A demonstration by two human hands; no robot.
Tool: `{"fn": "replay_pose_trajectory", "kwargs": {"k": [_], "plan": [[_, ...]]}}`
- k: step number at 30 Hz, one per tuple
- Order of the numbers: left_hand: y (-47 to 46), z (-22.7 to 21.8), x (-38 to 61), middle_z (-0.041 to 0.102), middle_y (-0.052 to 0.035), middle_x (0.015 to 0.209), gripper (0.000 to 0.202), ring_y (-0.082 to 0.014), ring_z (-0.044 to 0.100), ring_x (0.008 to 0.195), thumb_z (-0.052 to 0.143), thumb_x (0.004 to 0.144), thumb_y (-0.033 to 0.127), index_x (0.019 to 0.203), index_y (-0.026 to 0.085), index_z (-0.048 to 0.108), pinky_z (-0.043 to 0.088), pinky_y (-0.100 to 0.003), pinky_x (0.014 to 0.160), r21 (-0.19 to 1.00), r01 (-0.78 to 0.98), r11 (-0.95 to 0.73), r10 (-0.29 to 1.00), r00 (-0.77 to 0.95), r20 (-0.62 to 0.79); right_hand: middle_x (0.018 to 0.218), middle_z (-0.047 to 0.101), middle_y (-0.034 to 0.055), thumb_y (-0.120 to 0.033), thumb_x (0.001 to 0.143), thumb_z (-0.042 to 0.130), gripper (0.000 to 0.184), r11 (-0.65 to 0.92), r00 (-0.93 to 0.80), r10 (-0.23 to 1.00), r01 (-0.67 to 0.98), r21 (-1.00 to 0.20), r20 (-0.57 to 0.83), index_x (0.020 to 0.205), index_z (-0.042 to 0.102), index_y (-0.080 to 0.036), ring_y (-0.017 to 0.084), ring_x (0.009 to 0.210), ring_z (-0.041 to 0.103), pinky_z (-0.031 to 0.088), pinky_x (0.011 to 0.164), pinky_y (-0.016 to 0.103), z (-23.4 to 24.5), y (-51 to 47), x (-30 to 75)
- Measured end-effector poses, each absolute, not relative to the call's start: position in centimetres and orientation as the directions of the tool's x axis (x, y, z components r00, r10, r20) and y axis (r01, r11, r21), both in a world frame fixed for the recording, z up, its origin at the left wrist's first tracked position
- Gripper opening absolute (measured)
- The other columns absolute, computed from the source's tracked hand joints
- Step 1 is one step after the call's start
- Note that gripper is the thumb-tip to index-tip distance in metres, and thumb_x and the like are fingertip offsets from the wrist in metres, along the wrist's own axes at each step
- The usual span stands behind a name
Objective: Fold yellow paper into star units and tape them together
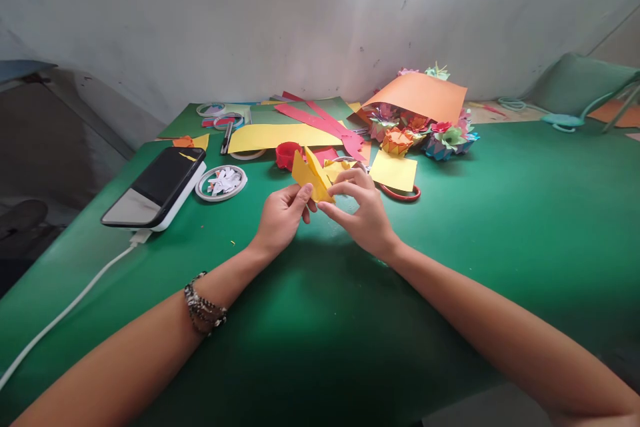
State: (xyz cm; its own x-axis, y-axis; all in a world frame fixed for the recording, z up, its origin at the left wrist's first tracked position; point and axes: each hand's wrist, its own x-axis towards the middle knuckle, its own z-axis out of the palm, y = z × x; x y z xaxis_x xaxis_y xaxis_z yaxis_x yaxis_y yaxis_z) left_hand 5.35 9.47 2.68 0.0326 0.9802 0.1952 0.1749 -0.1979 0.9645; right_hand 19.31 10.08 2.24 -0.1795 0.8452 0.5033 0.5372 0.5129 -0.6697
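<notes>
Both of my hands pinch a small folded piece of yellow paper (311, 175) held just above the green table (500, 213). My left hand (281, 217), with a beaded bracelet on its wrist, grips the paper's lower left side between thumb and fingers. My right hand (363, 208) is closed on the paper's right edge with its fingertips. A flat yellow paper square (395, 171) lies just beyond my right hand, and a red ring (403, 195) lies partly under it.
A phone on a white power bank (157, 187) with a white cable lies at the left. Beside it is a tape roll (221, 182) with paper scraps. Yellow and red paper strips (280, 135), an orange sheet (423, 95) and several paper flowers (435, 133) lie at the back.
</notes>
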Motion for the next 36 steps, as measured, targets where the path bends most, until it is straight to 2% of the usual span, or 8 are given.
{"fn": "replay_pose_trajectory", "kwargs": {"k": [5,11,17,22,29,32,36], "plan": [[9.0,3.0,5.5,0.05,0.0034,0.042,0.026,-0.0085,0.044,0.041,0.052,0.076,0.027,0.055,0.015,0.062,0.035,-0.021,0.046,0.969,0.196,-0.149,0.989,0.031,0.146,0.087,0.049,0.0047,-0.026,0.071,0.06,0.008,0.414,-0.088,0.899,0.488,-0.768,0.429,0.071,0.058,-0.019,0.02,0.093,0.047,0.036,0.084,0.04,2.2,10.4,19.3],[9.4,3.0,5.3,0.052,0.0034,0.042,0.026,-0.0075,0.045,0.04,0.054,0.075,0.022,0.053,0.014,0.063,0.035,-0.02,0.046,0.972,0.19,-0.135,0.991,0.032,0.132,0.088,0.047,0.0038,-0.025,0.075,0.055,0.008,0.417,-0.252,0.906,0.376,-0.828,0.341,0.073,0.058,-0.017,0.015,0.091,0.046,0.036,0.088,0.034,2.3,10.9,19.7],[9.5,2.6,5.1,0.064,0.0001,0.06,0.019,-0.0104,0.058,0.049,0.06,0.071,0.03,0.062,0.014,0.065,0.044,-0.021,0.056,0.996,-0.002,-0.09,0.995,0.052,0.09,0.102,0.048,0.0051,-0.027,0.071,0.06,0.008,0.427,-0.259,0.903,0.449,-0.784,0.343,0.07,0.061,-0.019,0.02,0.104,0.042,0.031,0.092,0.04,2.4,10.8,19.8],[9.5,2.4,5.2,0.068,-0.0038,0.07,0.028,-0.0142,0.063,0.058,0.066,0.064,0.041,0.068,0.013,0.067,0.047,-0.025,0.065,0.997,-0.073,-0.011,0.996,0.09,0.017,0.103,0.047,0.006,-0.026,0.071,0.059,0.007,0.438,-0.251,0.899,0.542,-0.718,0.358,0.068,0.06,-0.02,0.024,0.104,0.042,0.032,0.088,0.044,2.3,10.5,19.6],[9.4,2.0,5.4,0.069,-0.0027,0.081,0.025,-0.0142,0.064,0.07,0.069,0.063,0.036,0.078,0.016,0.068,0.047,-0.028,0.075,0.95,-0.292,0.108,0.988,0.14,-0.069,0.102,0.046,0.007,-0.024,0.072,0.055,0.008,0.501,-0.22,0.858,0.562,-0.658,0.465,0.066,0.055,-0.019,0.023,0.103,0.041,0.034,0.088,0.043,2.6,10.3,19.7],[9.2,2.0,5.5,0.069,-0.0006,0.078,0.021,-0.0127,0.064,0.069,0.071,0.061,0.035,0.072,0.017,0.067,0.046,-0.026,0.075,0.912,-0.374,0.171,0.982,0.138,-0.128,0.101,0.045,0.0064,-0.023,0.072,0.056,0.008,0.53,-0.189,0.834,0.532,-0.66,0.518,0.066,0.053,-0.019,0.022,0.105,0.04,0.035,0.089,0.042,2.7,10.3,19.8],[9.0,2.1,5.7,0.068,0.0015,0.071,0.019,-0.0128,0.064,0.071,0.071,0.062,0.034,0.07,0.018,0.065,0.045,-0.026,0.074,0.879,-0.426,0.214,0.976,0.121,-0.179,0.1,0.044,0.0056,-0.024,0.074,0.054,0.009,0.534,-0.192,0.836,0.494,-0.686,0.514,0.066,0.052,-0.02,0.02,0.102,0.042,0.035,0.09,0.04,2.7,10.5,19.9]]}}
